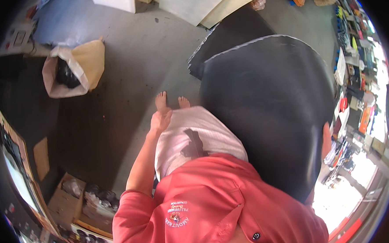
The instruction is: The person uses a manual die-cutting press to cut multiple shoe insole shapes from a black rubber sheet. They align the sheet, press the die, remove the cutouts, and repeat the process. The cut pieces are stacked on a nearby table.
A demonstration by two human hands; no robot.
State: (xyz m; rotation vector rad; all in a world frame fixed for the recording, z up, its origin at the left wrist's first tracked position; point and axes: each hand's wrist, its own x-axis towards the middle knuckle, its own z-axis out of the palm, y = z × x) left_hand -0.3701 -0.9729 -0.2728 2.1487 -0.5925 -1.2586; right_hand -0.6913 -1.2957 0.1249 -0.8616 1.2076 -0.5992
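A large black sheet (263, 87), smooth and slightly glossy with a pale rough edge, stands curved along my right side. My right arm reaches around its outer side. Only a strip of my right hand (326, 138) shows at the sheet's right edge, holding it; the fingertips are hidden. My left hand (161, 119) hangs low beside the white cloth (182, 139) around my legs. Its fingers look loosely apart, with nothing visible in them.
A second dark sheet (231, 33) lies just beyond the first. Pale boards (193, 5) stand ahead. An open sack (92, 61) with black material inside sits at far left. Cardboard boxes (66, 198) are at lower left. Cluttered goods (354, 69) line the right side.
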